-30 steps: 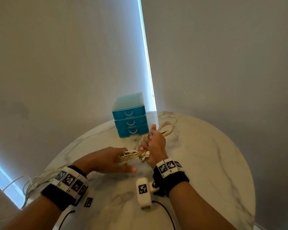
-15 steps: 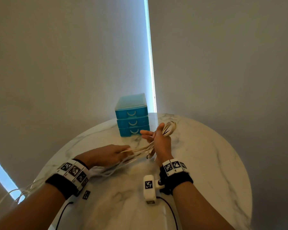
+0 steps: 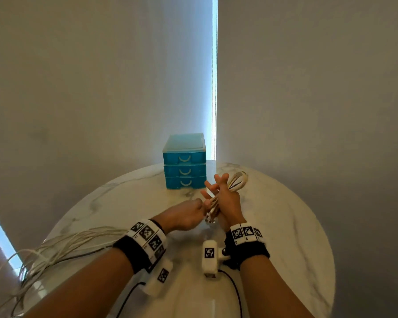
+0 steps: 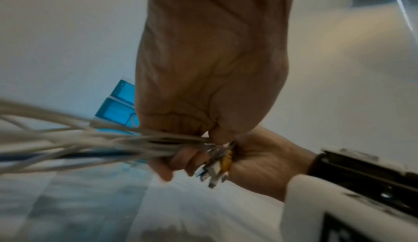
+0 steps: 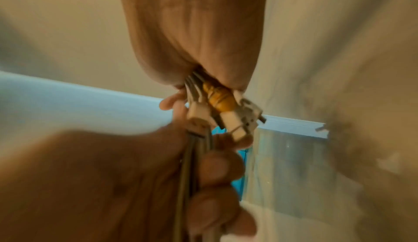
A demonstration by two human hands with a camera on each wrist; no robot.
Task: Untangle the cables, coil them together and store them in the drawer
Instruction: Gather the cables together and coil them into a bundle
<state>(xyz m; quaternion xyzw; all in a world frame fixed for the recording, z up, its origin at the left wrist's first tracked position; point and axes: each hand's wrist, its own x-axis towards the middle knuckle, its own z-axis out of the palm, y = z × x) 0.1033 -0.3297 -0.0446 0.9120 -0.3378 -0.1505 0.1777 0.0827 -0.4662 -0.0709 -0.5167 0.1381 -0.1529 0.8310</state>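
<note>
A bundle of white cables (image 3: 238,182) loops out past my right hand (image 3: 225,198), which holds it with some fingers spread upward. The plug ends (image 3: 210,217) hang below that hand; in the right wrist view the plugs (image 5: 226,115), one with an orange collar, stick out under my palm. My left hand (image 3: 199,206) pinches the cable strands right against the right hand. In the left wrist view the strands (image 4: 95,144) run left from my left hand (image 4: 212,133), and the right hand's fingers (image 4: 174,163) curl round them. The blue three-drawer unit (image 3: 184,166) stands just beyond, all drawers closed.
The loose lengths of cable (image 3: 55,249) trail across the round marble table (image 3: 285,226) and hang over its left edge. Grey walls meet in a corner close behind the drawer unit. A white wrist camera (image 3: 209,258) with a black lead hangs under my right wrist.
My left hand has slid right along the strands until it meets the right hand. The right hand's fingers have gone from a fist to spread, and it has risen a little.
</note>
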